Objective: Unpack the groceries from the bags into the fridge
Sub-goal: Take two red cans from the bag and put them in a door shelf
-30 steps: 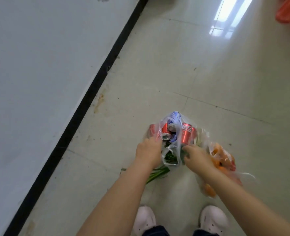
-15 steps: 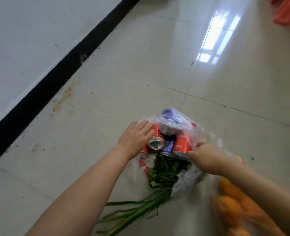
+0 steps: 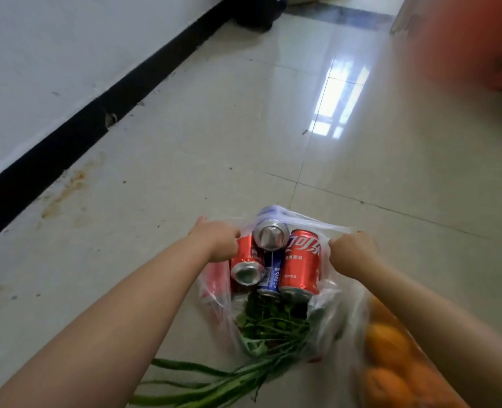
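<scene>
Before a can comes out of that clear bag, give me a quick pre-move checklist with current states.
1. Clear bag mouth held open: ok, left hand and right hand each grip an edge.
2. Cans reachable: ok, red can and silver-topped can lie exposed on top.
3. A hand free to pick: not ok, both are shut on plastic.
4. Greens out of the way: ok, they lie nearer the person than the cans, stems spilling onto the floor.
5. Bag of oranges stable: cannot tell, blurred.
6. Fridge location: cannot tell.
</scene>
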Demonstrator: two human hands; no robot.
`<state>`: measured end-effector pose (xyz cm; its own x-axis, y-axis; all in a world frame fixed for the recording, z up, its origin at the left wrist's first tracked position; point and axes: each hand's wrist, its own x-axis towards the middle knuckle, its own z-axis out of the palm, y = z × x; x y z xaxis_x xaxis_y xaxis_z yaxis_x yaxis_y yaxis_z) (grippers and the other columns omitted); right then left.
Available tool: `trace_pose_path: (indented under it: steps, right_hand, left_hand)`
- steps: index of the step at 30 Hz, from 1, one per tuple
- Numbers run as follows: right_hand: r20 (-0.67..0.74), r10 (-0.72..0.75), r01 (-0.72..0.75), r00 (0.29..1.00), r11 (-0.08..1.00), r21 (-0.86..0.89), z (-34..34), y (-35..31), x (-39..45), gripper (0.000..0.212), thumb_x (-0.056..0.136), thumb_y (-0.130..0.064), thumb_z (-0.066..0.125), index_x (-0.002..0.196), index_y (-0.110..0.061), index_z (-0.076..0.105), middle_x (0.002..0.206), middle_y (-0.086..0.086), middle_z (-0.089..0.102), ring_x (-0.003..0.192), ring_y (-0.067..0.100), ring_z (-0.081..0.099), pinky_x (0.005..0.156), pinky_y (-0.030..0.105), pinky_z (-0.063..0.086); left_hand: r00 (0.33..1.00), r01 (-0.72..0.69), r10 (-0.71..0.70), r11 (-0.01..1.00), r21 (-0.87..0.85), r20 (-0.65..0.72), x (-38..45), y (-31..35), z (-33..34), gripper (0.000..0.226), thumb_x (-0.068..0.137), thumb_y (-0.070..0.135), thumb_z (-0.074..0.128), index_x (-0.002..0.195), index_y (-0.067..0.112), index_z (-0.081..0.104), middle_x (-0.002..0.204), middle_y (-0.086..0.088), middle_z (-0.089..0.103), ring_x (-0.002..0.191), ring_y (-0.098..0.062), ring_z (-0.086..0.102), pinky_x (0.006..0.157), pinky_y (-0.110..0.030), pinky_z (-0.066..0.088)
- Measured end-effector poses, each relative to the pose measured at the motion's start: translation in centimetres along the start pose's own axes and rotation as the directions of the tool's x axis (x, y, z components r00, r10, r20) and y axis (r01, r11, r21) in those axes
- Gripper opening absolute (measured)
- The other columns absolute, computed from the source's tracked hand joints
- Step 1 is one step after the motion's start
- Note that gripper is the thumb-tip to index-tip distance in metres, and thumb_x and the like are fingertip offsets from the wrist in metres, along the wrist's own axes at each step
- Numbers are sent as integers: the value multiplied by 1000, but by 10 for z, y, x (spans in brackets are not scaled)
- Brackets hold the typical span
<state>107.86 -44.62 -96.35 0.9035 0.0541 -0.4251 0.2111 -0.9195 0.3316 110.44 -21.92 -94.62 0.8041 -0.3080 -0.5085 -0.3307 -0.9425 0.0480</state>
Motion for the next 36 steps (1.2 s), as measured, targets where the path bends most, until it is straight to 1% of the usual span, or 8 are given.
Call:
trace_pose_path:
  steps: [2, 5, 7, 14, 21, 28, 32, 36]
  right_hand:
    - [25, 28, -33, 999, 970, 242, 8, -5, 1, 34, 95, -21, 35, 120, -16, 58, 125, 6, 61, 114, 25, 58, 93, 32, 45]
    - [-133, 133, 3, 982, 697, 717, 19, 0, -3, 29, 91, -9, 45, 112, -2, 64, 117, 16, 63, 106, 31, 59, 85, 26, 42]
    - [-219, 187, 76, 958, 570, 818, 17, -3, -8, 26, 90, -7, 51, 112, 0, 64, 114, 15, 63, 102, 27, 59, 82, 21, 39]
    - [-97, 77, 45, 992, 505, 862, 1, -4, 7, 28, 91, -23, 53, 114, -8, 58, 116, 11, 58, 102, 20, 55, 78, 23, 40]
    - [26, 109, -81, 994, 538, 839, -7, -16, 11, 58, 82, -46, 60, 129, -14, 47, 130, 10, 50, 116, 26, 53, 91, 34, 45]
    - [185, 52, -183, 981, 535, 825, -13, -20, 19, 44, 82, -46, 59, 107, -11, 61, 113, 11, 66, 95, 25, 60, 74, 28, 43]
    - [203, 10, -190, 979, 401, 896, -14, -15, 9, 20, 80, -32, 65, 83, -16, 53, 95, 7, 61, 82, 18, 54, 69, 26, 43]
    - [238, -21, -217, 971, 339, 915, -11, -17, -1, 22, 80, -28, 64, 90, -14, 50, 84, 3, 56, 77, 18, 54, 59, 25, 42]
  left_hand:
    - [995, 13, -31, 982, -189, -93, 0, 6, -3, 36, 93, 18, 39, 125, 16, 57, 133, -6, 57, 122, -24, 51, 103, -35, 35]
    - [951, -15, -37, 986, -165, -308, 1, 19, -8, 28, 90, 20, 46, 108, 9, 65, 113, -9, 66, 105, -27, 58, 86, -33, 44]
    - [942, -34, -17, 989, -147, -336, 1, 30, -5, 30, 90, 25, 47, 112, 11, 63, 114, -8, 65, 108, -27, 56, 89, -34, 44]
    - [958, 66, -97, 990, -122, -268, 25, 52, 3, 49, 88, 23, 53, 135, 20, 40, 127, -6, 58, 117, -27, 52, 93, -36, 44]
    - [981, 159, -152, 986, 50, -116, 7, 44, 37, 69, 77, 60, 57, 130, 18, 43, 133, -4, 52, 121, -26, 52, 97, -36, 39]
    - [952, 281, -291, 954, -104, -98, 10, 52, 51, 81, 76, 58, 58, 140, 18, 30, 134, -5, 53, 125, -26, 49, 104, -36, 33]
    - [923, 354, -377, 910, -214, -73, 8, 58, 48, 73, 74, 52, 59, 133, 14, 37, 130, -5, 56, 122, -26, 50, 105, -39, 32]
    - [915, 374, -400, 888, -269, -49, -6, 53, 50, 68, 73, 52, 60, 129, 17, 42, 128, -4, 57, 121, -24, 51, 106, -39, 33]
